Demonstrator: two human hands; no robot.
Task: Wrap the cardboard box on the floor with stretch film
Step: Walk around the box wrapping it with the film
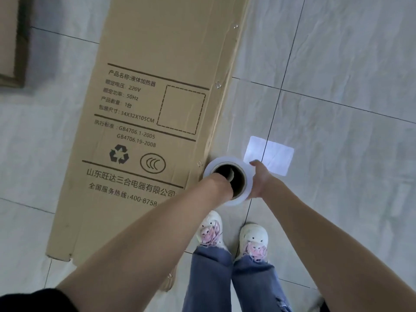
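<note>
Left hand (226, 184) goes into the top of the core of the stretch film roll (227, 180), fingers hidden inside the tube, so how they are set cannot be told. Right hand (258, 181) cups the outside of the roll on its right side, fingers curled round the white wall, thumb tip up at the top edge. Roll is held upright, open end facing the camera, just beside the right long edge of the cardboard box (157, 97).

Box lies flat on the tiled floor (337, 86), long axis running away from the person, slightly tilted toward upper right; near end sits to the left of the feet. Box is left and forward of both hands, so the left arm is the nearer one, crossing over the box's near right corner. A faint clear sheet seems to run from the roll up along the box's right edge, likely film already paid out, hard to confirm. Judgement: next move takes the roll along or around that long edge.

Second piece of cardboard (11, 41) at top left, well apart. White paper slip (269, 155) on the floor just right of the roll. White shoes (211, 230) and blue jeans below.

Print on box: 产品名称:液体加热器, 220V, 50Hz, 1台, 34X32X105CM, GB4706.1-2005, GB4706.19-2008, recycling mark, CCC mark, 山东旺达三合电器有限公司, 400-8758 (rest covered by the arm).
</note>
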